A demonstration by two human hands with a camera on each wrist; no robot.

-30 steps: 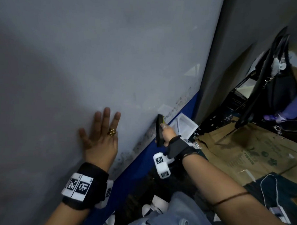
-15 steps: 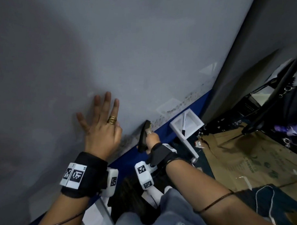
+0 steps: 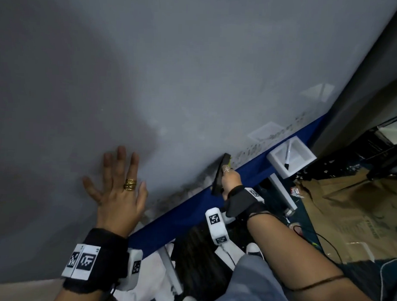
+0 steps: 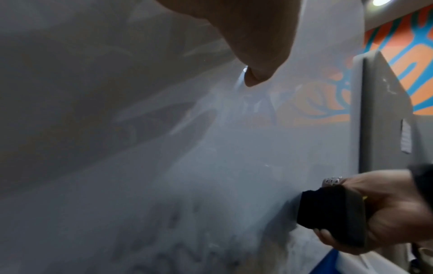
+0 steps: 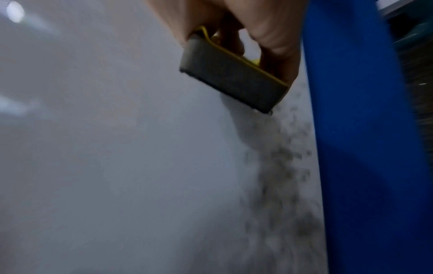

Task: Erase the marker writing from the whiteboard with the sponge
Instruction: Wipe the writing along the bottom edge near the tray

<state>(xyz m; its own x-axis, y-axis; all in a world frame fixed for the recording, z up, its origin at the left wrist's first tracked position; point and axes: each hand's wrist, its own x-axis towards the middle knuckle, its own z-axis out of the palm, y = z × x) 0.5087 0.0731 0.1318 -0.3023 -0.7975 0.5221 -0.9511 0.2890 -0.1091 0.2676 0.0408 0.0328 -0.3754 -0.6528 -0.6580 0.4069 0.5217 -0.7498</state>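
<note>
Gripping dark, yellow-backed sponge block (image 3: 221,173) edgewise, right hand (image 3: 230,179) fingers curled; seemed light, squashy. Left hand (image 3: 118,192) flat, fingers spread, on grey whiteboard (image 3: 195,82).

Flattened brown cardboard (image 3: 357,214) covers the floor at the right, with a thin black cable (image 3: 322,242) trailing across dark teal flooring (image 3: 307,224) beside it. A grey panel (image 3: 361,93) stands upright nearby. An orange and blue mural (image 4: 403,61) decorates the far wall under a ceiling light (image 4: 380,1).
</note>
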